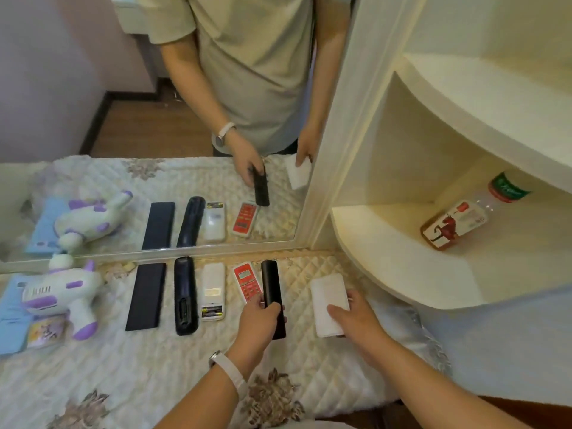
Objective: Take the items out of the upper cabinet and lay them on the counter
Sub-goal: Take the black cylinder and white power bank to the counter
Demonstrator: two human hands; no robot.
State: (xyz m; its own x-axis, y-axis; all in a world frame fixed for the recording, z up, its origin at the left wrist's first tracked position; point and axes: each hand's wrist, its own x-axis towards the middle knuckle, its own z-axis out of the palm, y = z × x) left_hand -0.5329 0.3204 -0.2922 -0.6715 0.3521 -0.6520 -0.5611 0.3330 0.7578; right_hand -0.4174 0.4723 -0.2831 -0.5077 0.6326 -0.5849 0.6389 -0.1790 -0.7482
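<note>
My left hand (261,320) grips a slim black remote (271,283) over the quilted counter cover (154,366), right of a red remote (246,280). My right hand (356,317) holds a flat white rectangular item (328,295) lying on the cover, thumb on top and fingers at its right edge. Further left lie a white remote (213,289), a thick black remote (185,292) and a flat dark remote (147,295). A tea bottle (458,221) with a green cap lies on its side on the cream corner shelf (387,258).
A mirror (154,119) stands along the back of the counter and reflects me and the items. At far left sit a white-and-purple toy gun (62,295), a blue flat item (10,317) and a small packet (46,331). A second shelf (495,97) curves above.
</note>
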